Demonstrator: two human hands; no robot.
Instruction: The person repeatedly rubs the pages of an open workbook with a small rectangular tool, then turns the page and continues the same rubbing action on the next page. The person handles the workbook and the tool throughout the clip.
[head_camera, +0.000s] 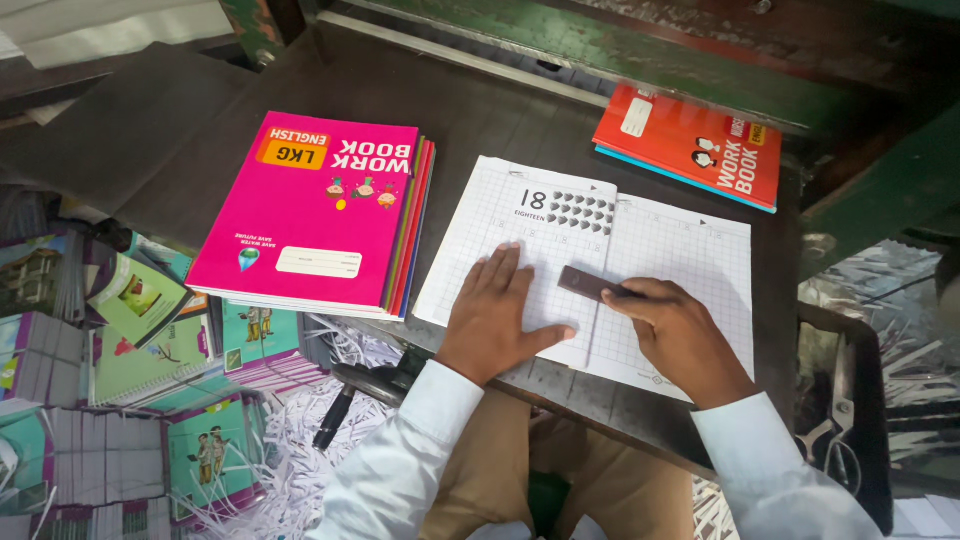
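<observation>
While the left hand (497, 308) lies flat and spread on the open booklet of white squared paper (680, 250), palm down with nothing gripped, the right hand (678, 335) pinches a small dark flat block (586, 284) and holds it against the booklet's centre fold. What the block is made of cannot be told from this view; it may be wood or plastic. The booklet sits on the dark worktop (470, 120), its near edge running along or slightly past the worktop's front edge, just above the person's lap. To its left, close by but with a narrow strip of bare worktop between, lies a stack of thin workbooks with a bright pink cover on top (310, 215), its near corner reaching the worktop's front edge. Well apart at the far right, a red workbook (690, 145) rests on another with a blue edge, against a green painted machine frame (640, 60). Bare worktop stays open behind the booklet and between the pink stack and the red book. Below the front edge at left, more booklets with green covers (140, 340) lie among shredded white paper strips (290, 450). A pair of scissors (835, 430) lies low at the right.
</observation>
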